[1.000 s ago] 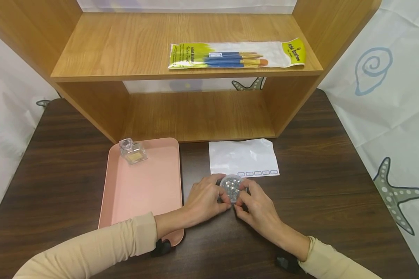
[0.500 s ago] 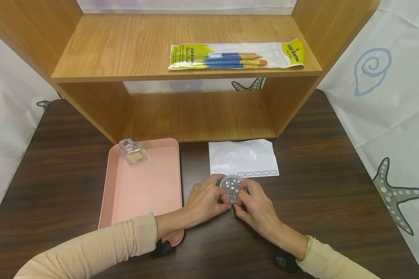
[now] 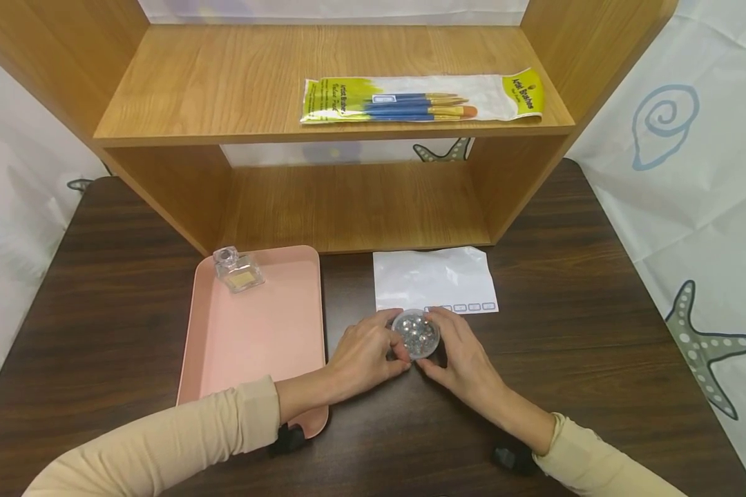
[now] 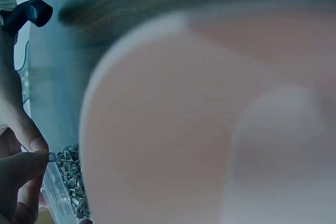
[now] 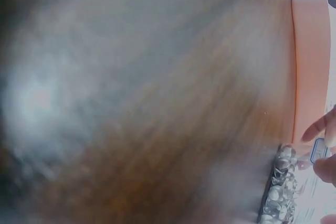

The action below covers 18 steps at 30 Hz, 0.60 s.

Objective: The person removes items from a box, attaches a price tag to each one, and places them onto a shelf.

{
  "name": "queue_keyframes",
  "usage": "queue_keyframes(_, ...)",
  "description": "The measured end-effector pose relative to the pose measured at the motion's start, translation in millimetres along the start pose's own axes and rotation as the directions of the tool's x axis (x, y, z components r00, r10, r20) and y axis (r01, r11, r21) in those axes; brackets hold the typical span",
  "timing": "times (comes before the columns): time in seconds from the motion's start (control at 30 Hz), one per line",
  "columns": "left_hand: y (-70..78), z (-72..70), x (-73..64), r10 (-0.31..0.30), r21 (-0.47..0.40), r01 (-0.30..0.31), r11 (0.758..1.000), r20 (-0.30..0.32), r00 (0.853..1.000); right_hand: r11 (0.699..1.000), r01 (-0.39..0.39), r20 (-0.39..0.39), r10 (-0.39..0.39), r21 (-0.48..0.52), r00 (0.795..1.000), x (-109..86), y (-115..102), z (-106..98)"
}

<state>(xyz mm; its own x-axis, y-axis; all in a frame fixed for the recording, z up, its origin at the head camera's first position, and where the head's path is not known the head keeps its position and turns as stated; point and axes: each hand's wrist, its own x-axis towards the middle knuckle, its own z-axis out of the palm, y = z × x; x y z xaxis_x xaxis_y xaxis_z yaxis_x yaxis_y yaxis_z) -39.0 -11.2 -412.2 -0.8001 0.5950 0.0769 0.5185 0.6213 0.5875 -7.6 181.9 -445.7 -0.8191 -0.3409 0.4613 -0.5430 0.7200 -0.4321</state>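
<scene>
A small round clear box [image 3: 418, 333] full of shiny silver pieces, which look like thumbtacks, sits between both hands over the dark table. My left hand [image 3: 365, 355] grips its left side, thumb at the front and index finger at the back. The right hand [image 3: 469, 366] holds the opposite side, its fingers round the far edge and its thumb near the front. In the left wrist view, the tacks [image 4: 72, 179] show through the clear wall beside pinching fingers. A small blue-bordered label [image 5: 319, 151] shows by the fingertips in the right wrist view.
A white sheet [image 3: 432, 279] with a row of blue-bordered labels lies just behind the box. On the left, a pink tray [image 3: 267, 331] holds a glass bottle [image 3: 241, 273]. Behind stands a wooden shelf [image 3: 193, 86] bearing a paintbrush pack [image 3: 423, 103].
My right fingers have uncurled from over the box's right part and moved out round its edge, showing more of its top. The left hand has stayed in place.
</scene>
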Motion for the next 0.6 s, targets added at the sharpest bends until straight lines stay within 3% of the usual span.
queue_keyframes(0.6,-1.8,-2.4,4.0,0.012,0.024,-0.012,1.0,-0.004,1.0,0.999,-0.029,0.039,0.028,0.018,0.999,4.2,2.5,-1.5)
